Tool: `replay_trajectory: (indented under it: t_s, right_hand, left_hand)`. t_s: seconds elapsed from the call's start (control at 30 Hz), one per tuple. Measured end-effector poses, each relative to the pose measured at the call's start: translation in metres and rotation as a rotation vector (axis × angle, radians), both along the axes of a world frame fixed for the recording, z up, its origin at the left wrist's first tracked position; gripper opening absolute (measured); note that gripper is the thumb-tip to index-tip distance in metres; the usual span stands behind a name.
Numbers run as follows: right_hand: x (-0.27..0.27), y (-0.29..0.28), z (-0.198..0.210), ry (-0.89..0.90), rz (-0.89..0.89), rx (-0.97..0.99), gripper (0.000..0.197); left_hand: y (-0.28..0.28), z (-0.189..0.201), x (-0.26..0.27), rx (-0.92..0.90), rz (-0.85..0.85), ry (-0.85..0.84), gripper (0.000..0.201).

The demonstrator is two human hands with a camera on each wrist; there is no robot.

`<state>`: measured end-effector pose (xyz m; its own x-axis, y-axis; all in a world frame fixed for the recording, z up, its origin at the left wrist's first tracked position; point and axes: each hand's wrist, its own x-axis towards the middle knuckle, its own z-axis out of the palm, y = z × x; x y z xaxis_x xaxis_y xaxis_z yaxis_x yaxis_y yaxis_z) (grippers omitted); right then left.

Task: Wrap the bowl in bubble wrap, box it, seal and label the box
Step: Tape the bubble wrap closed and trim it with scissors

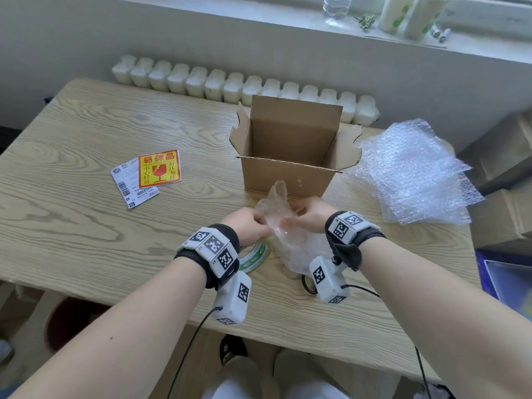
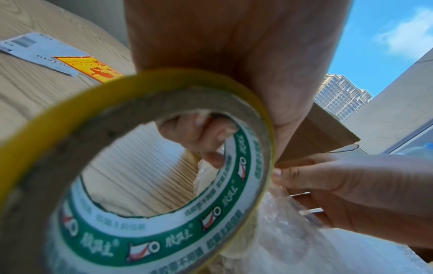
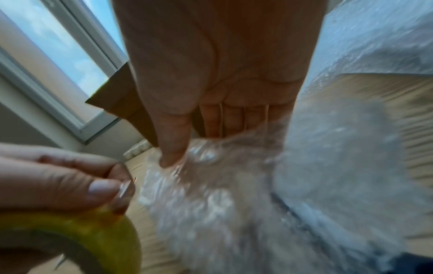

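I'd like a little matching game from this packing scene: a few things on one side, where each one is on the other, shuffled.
Things:
1. tape roll
2. box
3. labels
4. spare bubble wrap

Places:
A. lying flat at the table's left
B. held in the left hand
C. piled at the table's right
D. standing open behind both hands

Pairs: 1-B, 2-D, 3-A, 4-C
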<state>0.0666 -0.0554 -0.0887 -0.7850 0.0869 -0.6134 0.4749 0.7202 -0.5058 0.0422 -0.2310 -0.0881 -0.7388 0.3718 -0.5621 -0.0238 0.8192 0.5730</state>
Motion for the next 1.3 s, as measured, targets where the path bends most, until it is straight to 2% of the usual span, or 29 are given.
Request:
replay_trajectory:
  t_s: [0.1,0.17,0.23,0.37,0.43,0.5,0.57,0.63,0.77,1.0,1.17,1.3]
  right_hand:
    - [0.009,0.018,0.004,0.057,-0.298,-0.121,0.029]
    - [0.017,0.036,0.001,0.044,-0.46,-0.061,0.018]
    - [0.032,0.05,-0.005,-0.067,-0.505,0.036,0.014]
    - [0.063,0.048,-0.021,-0.376,-0.447,0.006,0.015]
    - [0.07,0.041,-0.031,-0.412,-0.411,0.027,0.02]
    - [0.071,0.037,-0.045,-0.378,-0.387,0.079,0.014]
    - [0.072,0.029,-0.049,-0.313,-0.36,0.147,0.021]
    - [0.074,0.017,-0.041,-0.261,-0.288,0.224,0.021]
    - [0.082,0.004,-0.03,-0.219,-0.141,0.365,0.036]
    - [0.09,0.016,-0.025,-0.176,-0.199,0.454,0.031]
    - [0.094,0.045,-0.016,-0.236,-0.321,0.325,0.024]
    - [0.094,0.065,0.002,-0.174,-0.33,0.259,0.026]
  left_hand:
    - [0.003,0.002,0.003,0.029,-0.003,-0.005,0.01]
    - [0.004,0.004,0.005,0.026,-0.005,0.003,0.009]
    - [0.003,0.004,0.006,0.021,0.0,0.006,0.009]
    - [0.001,0.005,0.008,0.025,0.017,0.0,0.009]
    - [0.0,0.005,0.01,0.026,0.027,-0.005,0.008]
    - [0.0,0.007,0.011,0.03,0.042,-0.014,0.008]
    - [-0.001,0.008,0.012,0.032,0.067,-0.021,0.011]
    - [-0.002,0.009,0.012,0.04,0.098,-0.024,0.014]
    - [-0.004,0.011,0.013,0.065,0.126,-0.017,0.015]
    - [-0.004,0.014,0.013,0.062,0.124,-0.012,0.021]
    - [-0.003,0.014,0.012,0.059,0.123,-0.026,0.023]
    - [-0.002,0.018,0.01,0.067,0.132,-0.039,0.022]
